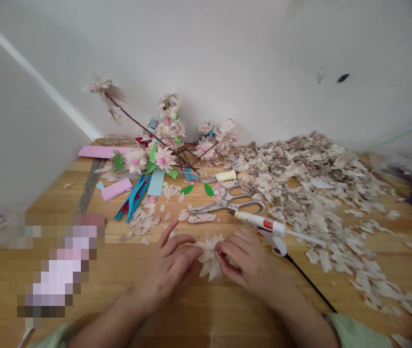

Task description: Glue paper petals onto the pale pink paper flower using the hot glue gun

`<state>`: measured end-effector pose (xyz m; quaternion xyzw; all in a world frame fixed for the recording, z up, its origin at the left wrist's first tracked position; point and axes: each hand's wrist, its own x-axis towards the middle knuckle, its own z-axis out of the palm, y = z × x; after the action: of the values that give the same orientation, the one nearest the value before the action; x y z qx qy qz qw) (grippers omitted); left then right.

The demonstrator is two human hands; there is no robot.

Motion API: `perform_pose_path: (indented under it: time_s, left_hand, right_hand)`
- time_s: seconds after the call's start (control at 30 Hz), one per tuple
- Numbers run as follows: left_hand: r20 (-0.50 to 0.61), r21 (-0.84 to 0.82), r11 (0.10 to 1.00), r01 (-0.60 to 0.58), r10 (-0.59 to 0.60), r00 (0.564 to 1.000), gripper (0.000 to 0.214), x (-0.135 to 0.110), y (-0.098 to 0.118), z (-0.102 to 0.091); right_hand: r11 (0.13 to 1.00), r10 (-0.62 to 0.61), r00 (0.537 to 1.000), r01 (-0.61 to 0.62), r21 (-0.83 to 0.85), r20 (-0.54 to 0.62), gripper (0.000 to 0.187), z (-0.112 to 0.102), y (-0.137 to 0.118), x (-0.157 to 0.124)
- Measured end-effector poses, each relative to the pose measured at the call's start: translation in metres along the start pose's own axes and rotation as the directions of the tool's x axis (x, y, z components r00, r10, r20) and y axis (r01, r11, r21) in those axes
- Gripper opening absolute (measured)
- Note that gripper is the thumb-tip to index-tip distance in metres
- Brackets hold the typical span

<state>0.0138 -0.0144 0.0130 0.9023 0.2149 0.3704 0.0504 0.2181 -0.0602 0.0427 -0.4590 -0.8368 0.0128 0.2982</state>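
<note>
A handmade flower (210,263) of pale, dried-looking petals is between my hands near the table's front. My left hand (175,263) closes its fingertips on the flower's left edge, with its outer fingers lifted. My right hand (244,261) pinches at the flower's centre-right; its fingertips partly hide the petals there. Just beyond my right hand lies a white glue gun (260,222) with a glue stick in its back and a black cord. Metal scissors (228,203) lie beyond the flower, blades pointing left, beside loose petals (200,217).
A large heap of dried petals (300,179) spreads over the right side. Finished flowers on twigs (168,130) stand near the wall. Pink paper (117,189), blue strips (133,198), green leaves (209,190), a yellow-handled tool (226,176) and wire stems (90,186) lie around. A blurred-out object (61,270) is at left.
</note>
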Motion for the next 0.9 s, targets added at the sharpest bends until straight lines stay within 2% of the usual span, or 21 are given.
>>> perform_pose_path:
  time_s: [0.37,0.63,0.77,0.9]
  left_hand:
    - [0.023,-0.021,1.000,0.009,-0.008,1.000,0.033,0.002,-0.001,0.000]
    - [-0.078,-0.032,0.997,0.070,-0.072,0.994,0.034,0.007,0.001,-0.004]
    - [-0.116,-0.024,1.000,0.009,-0.012,0.993,0.035,0.006,0.006,-0.007]
    - [-0.044,-0.008,0.999,-0.046,0.045,0.998,0.032,0.001,0.008,-0.004]
  right_hand:
    - [0.999,-0.011,1.000,0.010,0.040,0.023,0.016,-0.001,0.002,0.001]
    - [0.998,0.011,1.000,-0.012,0.068,0.010,0.016,-0.001,0.004,0.000]
    - [0.997,0.024,1.000,-0.025,0.068,0.005,0.016,-0.001,0.004,0.000]
    - [0.996,0.048,0.999,-0.048,0.071,-0.004,0.018,-0.001,0.004,0.000]
